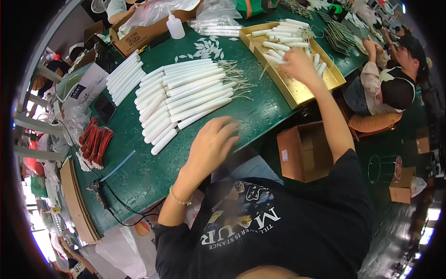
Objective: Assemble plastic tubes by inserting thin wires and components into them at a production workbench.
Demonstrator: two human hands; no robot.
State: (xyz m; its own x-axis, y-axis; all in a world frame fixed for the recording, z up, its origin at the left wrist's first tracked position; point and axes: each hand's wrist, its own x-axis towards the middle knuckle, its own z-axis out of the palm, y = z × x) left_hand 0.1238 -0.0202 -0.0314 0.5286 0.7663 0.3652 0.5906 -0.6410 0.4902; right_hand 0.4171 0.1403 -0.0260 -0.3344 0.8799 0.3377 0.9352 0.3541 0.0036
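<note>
My left hand (211, 145) hovers over the near edge of the green table (139, 172), fingers loosely spread, holding nothing. Just beyond it lie rows of long white tubes (186, 97) with thin wires at their ends. My right hand (299, 65) reaches far out into a gold tray (297, 93) that holds several more white tubes (283, 39). The hand is blurred; whether its fingers grip a tube is unclear.
A bundle of red wires (95, 142) and a black phone (105, 108) lie at the left. A white bottle (175, 26), cardboard boxes (139, 35) and small white caps (206, 49) sit farther back. A seated person (385, 88) works at the right. An open carton (302, 151) stands below.
</note>
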